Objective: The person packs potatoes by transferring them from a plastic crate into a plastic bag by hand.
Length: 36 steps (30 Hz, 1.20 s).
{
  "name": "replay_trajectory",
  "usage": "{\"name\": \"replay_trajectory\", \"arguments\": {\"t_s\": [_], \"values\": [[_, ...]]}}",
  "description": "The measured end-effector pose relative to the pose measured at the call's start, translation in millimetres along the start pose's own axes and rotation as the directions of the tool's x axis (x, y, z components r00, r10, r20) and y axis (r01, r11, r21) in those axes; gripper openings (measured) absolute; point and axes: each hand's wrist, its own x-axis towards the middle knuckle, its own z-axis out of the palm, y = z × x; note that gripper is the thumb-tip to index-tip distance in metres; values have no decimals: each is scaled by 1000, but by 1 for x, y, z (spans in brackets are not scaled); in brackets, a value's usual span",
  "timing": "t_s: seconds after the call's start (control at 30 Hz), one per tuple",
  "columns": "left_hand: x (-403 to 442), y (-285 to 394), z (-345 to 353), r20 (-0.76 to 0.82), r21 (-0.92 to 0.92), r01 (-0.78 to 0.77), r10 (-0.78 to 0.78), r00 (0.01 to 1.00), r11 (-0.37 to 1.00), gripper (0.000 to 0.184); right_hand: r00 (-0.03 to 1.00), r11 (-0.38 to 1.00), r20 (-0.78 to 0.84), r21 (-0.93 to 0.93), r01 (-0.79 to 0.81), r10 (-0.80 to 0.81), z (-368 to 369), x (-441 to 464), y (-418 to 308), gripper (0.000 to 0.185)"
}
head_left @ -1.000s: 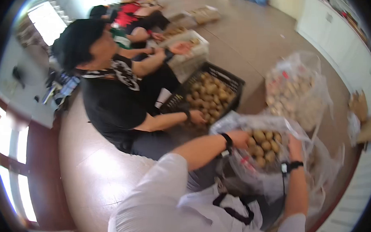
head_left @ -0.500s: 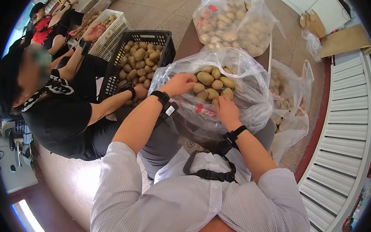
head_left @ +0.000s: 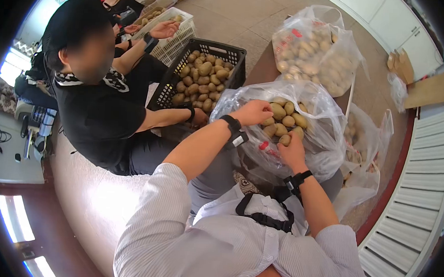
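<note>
An open clear plastic bag (head_left: 327,139) stands before me with several potatoes (head_left: 288,121) showing in its mouth. At the bag's left rim is my left hand (head_left: 253,112), its fingers curled together over the plastic, the fingertips close to the potatoes; their exact grip is partly hidden. My right hand (head_left: 293,153) reaches over the near side of the bag. Its thumb and fingers are closed around one potato (head_left: 284,140) at the front of the pile.
A black crate (head_left: 214,46) of potatoes stands to the left, with a white crate (head_left: 188,24) behind. A co-worker (head_left: 97,117) sits close on my left. A full potato bag (head_left: 311,55) lies beyond mine; another bag (head_left: 366,156) is at right, near a white radiator (head_left: 404,198).
The view has turned left, so everything sits farther right and lower. My right hand now has a potato visible between its thumb and fingers. My left hand stays at the bag's rim.
</note>
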Motion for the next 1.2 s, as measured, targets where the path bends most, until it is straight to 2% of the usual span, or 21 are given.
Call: {"name": "replay_trajectory", "arguments": {"t_s": [0.07,0.1,0.17,0.2,0.27,0.4,0.47,0.53,0.6,0.63,0.67,0.73,0.77,0.83,0.87,0.93,1.0,1.03,1.1,1.13,1.2], "values": [[-1,8,0,16,-190,115,-114,993,975,32,996,983,-87,183,-13,30,-3,8,-2,51],[-2,14,0,11,-191,117,-117,993,975,32,996,983,-83,182,-10,25,-6,11,-6,51],[-4,26,-3,40,-271,229,-227,973,935,39,986,926,-154,378,-5,68,-15,18,-16,55],[-4,31,-5,34,-270,228,-227,973,935,39,986,925,-154,379,1,62,-19,23,-23,55],[-5,40,-8,65,-305,296,-291,955,905,46,997,814,-82,580,36,13,-24,35,-37,59],[-15,46,-12,116,-475,341,-326,938,811,47,998,792,-32,606,66,-59,-21,43,-70,55],[-17,41,-17,253,-699,330,-212,944,634,43,982,544,18,835,89,-188,-19,42,-84,50],[-24,40,-23,262,-725,335,-208,942,601,39,970,553,23,825,119,-242,-19,43,-86,47],[-24,31,-27,247,-785,297,-165,955,544,37,961,572,-91,787,231,-263,-22,41,-90,46],[-23,28,-31,235,-807,283,-158,959,518,35,980,627,-56,761,166,-192,-26,38,-90,44],[-23,24,-35,226,-807,274,-156,962,523,35,978,624,-60,761,175,-202,-24,37,-84,44],[-20,15,-44,115,-889,188,-195,974,418,32,980,905,-102,377,198,-172,-15,42,-56,41],[-19,11,-47,54,-919,145,-247,968,366,32,978,902,-108,379,207,-179,-7,44,-40,41],[-20,0,-58,-18,-947,75,-282,959,313,32,937,947,-187,72,312,-295,8,42,-7,39],[-19,-9,-64,-79,-967,7,-323,943,255,32,936,946,-190,73,316,-298,10,38,1,39],[-15,-31,-74,-103,-977,-27,-350,931,214,34,924,939,-224,-222,262,-310,12,32,12,41],[-17,-40,-83,-226,-972,-148,-550,804,183,37,924,933,-228,-263,244,-306,14,29,18,42],[-18,-46,-87,-222,-972,-143,-547,807,184,37,927,926,-228,-304,224,-299,14,28,20,43],[-19,-66,-94,-264,-964,-209,-653,710,162,37,944,930,-214,-325,174,-251,13,23,20,45],[-18,-77,-96,-259,-966,-204,-652,713,160,37,957,929,-197,-346,134,-212,11,23,19,46],[-18,-101,-100,-226,-966,-244,-729,647,83,36,956,921,-189,-363,144,-224,12,24,20,46]]}}
